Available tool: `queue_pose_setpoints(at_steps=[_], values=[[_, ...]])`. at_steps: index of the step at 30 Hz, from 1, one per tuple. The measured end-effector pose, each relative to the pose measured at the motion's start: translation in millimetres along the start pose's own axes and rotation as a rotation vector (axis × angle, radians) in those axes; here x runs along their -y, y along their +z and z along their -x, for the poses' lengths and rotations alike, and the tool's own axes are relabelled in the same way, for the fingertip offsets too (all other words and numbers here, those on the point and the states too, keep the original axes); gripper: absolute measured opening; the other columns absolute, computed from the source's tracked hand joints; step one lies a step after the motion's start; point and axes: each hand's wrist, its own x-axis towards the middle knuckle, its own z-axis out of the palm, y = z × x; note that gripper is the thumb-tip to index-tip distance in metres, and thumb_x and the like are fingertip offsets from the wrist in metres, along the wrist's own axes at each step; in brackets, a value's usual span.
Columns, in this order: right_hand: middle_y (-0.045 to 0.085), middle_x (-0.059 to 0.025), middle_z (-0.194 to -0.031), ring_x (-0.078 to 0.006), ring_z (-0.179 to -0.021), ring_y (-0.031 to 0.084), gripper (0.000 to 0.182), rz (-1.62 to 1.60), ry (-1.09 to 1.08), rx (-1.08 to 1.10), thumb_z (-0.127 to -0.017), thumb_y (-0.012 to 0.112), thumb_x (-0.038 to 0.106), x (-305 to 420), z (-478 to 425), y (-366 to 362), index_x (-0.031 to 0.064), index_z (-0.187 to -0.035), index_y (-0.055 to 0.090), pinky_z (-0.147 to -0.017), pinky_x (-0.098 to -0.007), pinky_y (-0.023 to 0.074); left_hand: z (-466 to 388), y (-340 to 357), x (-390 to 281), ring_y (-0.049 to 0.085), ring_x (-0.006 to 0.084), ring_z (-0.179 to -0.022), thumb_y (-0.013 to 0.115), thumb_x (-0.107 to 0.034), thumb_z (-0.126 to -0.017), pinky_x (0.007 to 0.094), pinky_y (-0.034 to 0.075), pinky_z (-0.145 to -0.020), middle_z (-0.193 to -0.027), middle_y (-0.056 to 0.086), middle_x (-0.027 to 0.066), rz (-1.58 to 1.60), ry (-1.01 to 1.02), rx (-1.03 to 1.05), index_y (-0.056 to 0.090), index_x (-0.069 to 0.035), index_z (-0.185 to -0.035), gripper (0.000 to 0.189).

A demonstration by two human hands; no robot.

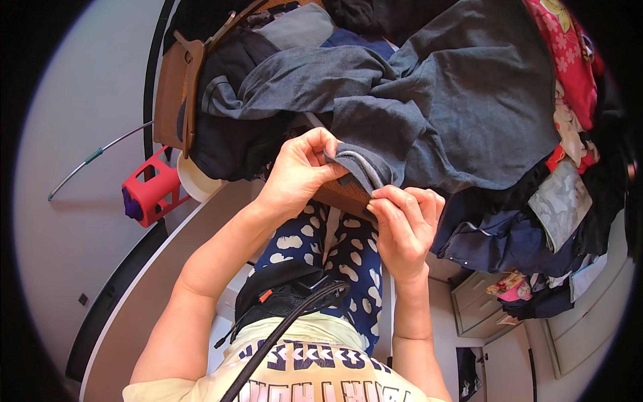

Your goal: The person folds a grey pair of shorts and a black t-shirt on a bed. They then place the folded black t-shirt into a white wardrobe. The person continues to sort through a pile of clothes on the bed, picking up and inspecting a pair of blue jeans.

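Note:
A dark grey cloth garment (467, 100) spreads over a heap of clothes in front of me, its near end gathered up between my hands. My left hand (304, 168) pinches one end of its folded hem (359, 163) between thumb and fingers. On the other end of that hem, my right hand (407, 218) grips with thumb and forefinger while its other fingers curl. A lighter grey inner layer shows in the fold. The far part of the garment lies crumpled, with one narrow end turned up at the left.
Black clothes (236, 135) and a light grey cloth (296, 27) lie under and behind it. At left stand a brown wooden frame (176, 95) and a red plastic holder (150, 186). More clothes (507, 241) hang at right, above a drawer cabinet (482, 301).

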Motion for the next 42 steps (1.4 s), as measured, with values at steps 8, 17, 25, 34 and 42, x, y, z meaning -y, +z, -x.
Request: queue_pose_setpoints(at_steps=[8, 17, 25, 34, 42], values=[[0.062, -0.0028, -0.089, -0.0197, -0.076, 0.053, 0.018, 0.028, -0.005, 0.009, -0.067, 0.069, 0.006, 3, 3, 8, 0.0020, -0.082, 0.061, -0.073, -0.0340, 0.0361, 2, 1, 3, 0.060, 0.0103, -0.084, 0.057, 0.005, -0.084, 0.0281, 0.052, -0.080, -0.087, 0.056, 0.0028, 0.225, -0.091, 0.085, 0.040, -0.009, -0.085, 0.021], [0.062, -0.0042, -0.090, -0.0214, -0.079, 0.053, 0.018, 0.050, 0.014, 0.012, -0.068, 0.069, 0.006, 2, 5, 8, 0.0014, -0.083, 0.061, -0.073, -0.0351, 0.0370, 1, 0, 3, 0.059, 0.0111, -0.086, 0.055, 0.007, -0.081, 0.0302, 0.050, -0.082, -0.088, 0.056, 0.0033, 0.200, -0.094, 0.072, 0.041, -0.008, -0.084, 0.021], [0.059, -0.0178, -0.105, -0.0253, -0.079, 0.058, 0.016, 0.041, 0.258, -0.109, -0.068, 0.066, -0.008, -3, 8, 13, -0.0033, -0.082, 0.059, -0.067, -0.0338, 0.0461, 1, 2, -3, 0.059, 0.0120, -0.085, 0.051, 0.010, -0.075, 0.0290, 0.049, -0.081, -0.089, 0.056, 0.0041, 0.209, -0.073, 0.077, 0.042, -0.008, -0.082, 0.021], [0.063, -0.0228, -0.100, -0.0224, -0.071, 0.066, 0.007, -0.184, 0.237, -0.166, -0.091, 0.052, 0.004, 1, 4, 11, 0.0002, -0.090, 0.046, -0.056, -0.0254, 0.0489, 1, 7, -6, 0.056, 0.0079, -0.073, 0.060, -0.003, -0.080, 0.0188, 0.044, -0.069, -0.079, 0.057, 0.0012, 0.273, -0.122, 0.004, 0.056, -0.003, -0.085, 0.007], [0.054, -0.0148, -0.084, -0.0274, -0.072, 0.054, 0.010, -0.098, 0.182, -0.119, -0.084, 0.054, -0.004, -3, 4, 13, -0.0005, -0.088, 0.046, -0.064, -0.0338, 0.0459, -3, 6, -14, 0.054, 0.0068, -0.064, 0.067, -0.029, -0.083, 0.0224, 0.045, -0.068, -0.069, 0.058, -0.0002, -0.178, -0.252, -0.020, 0.060, -0.005, -0.074, 0.027]])
